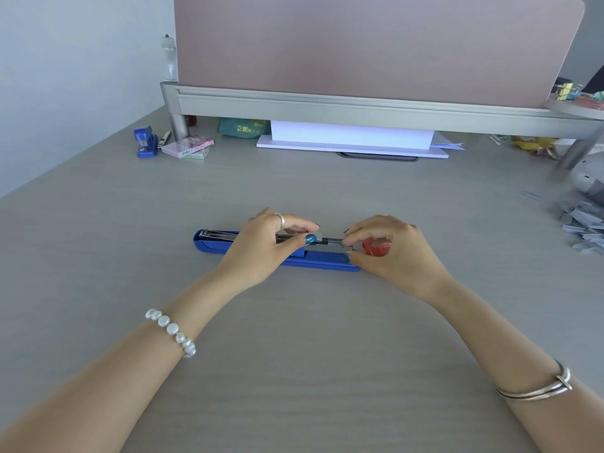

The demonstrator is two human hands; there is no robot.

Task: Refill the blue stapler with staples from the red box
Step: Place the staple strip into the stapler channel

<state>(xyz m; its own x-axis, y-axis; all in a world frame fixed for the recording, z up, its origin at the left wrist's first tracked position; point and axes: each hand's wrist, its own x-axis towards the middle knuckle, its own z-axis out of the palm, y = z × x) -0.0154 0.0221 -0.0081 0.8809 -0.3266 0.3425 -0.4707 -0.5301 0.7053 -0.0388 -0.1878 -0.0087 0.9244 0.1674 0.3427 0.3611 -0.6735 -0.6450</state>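
Observation:
The blue stapler (215,245) lies opened flat across the middle of the grey desk, its metal staple channel facing up. My left hand (264,243) rests over the stapler's middle, thumb and fingers pinching a grey strip of staples (318,238) above the channel. My right hand (392,248) pinches the same strip's right end over the stapler's right part. The red box (377,247) sits just behind the stapler's right end, partly hidden by my right hand.
A small blue stapler (145,142) and pink card boxes (188,146) lie at the back left. A grey monitor riser (359,109) spans the back with white paper (353,138) beneath it. Several loose staple strips (581,223) are heaped at the right edge.

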